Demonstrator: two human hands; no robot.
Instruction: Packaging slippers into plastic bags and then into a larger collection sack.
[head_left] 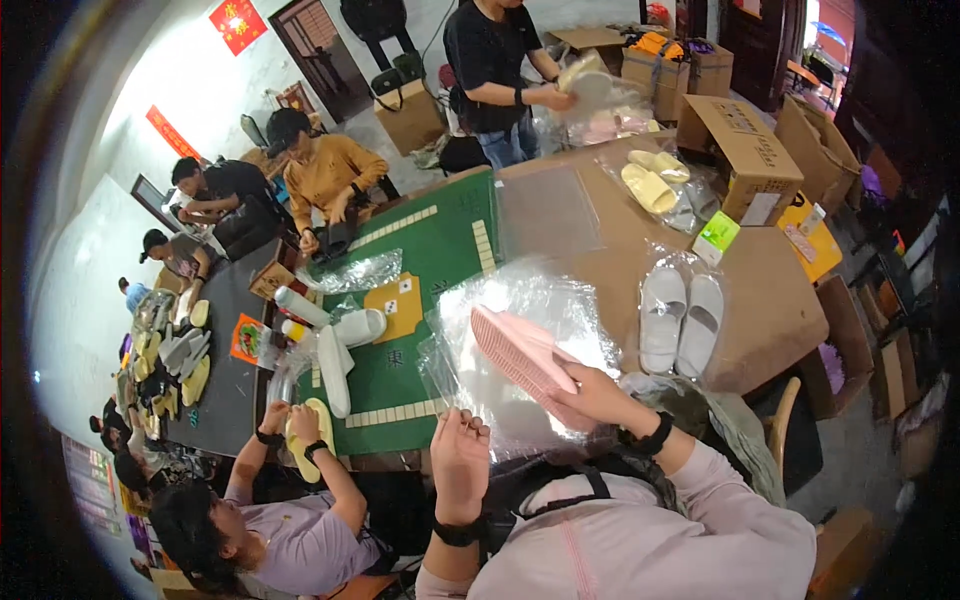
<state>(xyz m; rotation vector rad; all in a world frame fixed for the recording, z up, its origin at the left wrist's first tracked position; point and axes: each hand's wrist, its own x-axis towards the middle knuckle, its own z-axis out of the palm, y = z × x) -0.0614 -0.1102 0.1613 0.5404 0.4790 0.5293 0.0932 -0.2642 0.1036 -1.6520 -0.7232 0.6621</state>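
Note:
My right hand (592,396) grips a pair of pink slippers (515,355) by one end, pressed together, with a ridged sole facing up and left. They are held above a stack of clear plastic bags (470,310) on the table. My left hand (460,455) is raised at the near edge of these bags, its fingers curled together; whether they pinch a bag's edge is too small to make out. To the right, a pair of white slippers (662,320) lies in a clear bag. Other white slippers (336,370) lie to the left on the green mat.
The green mat (410,240) has rows of white tiles on it. Yellow slippers (650,188), a green-white box (716,238) and an open carton (745,150) stand toward the far right. Co-workers sit left and stand opposite; the nearest person (270,530) handles a yellow slipper at my left.

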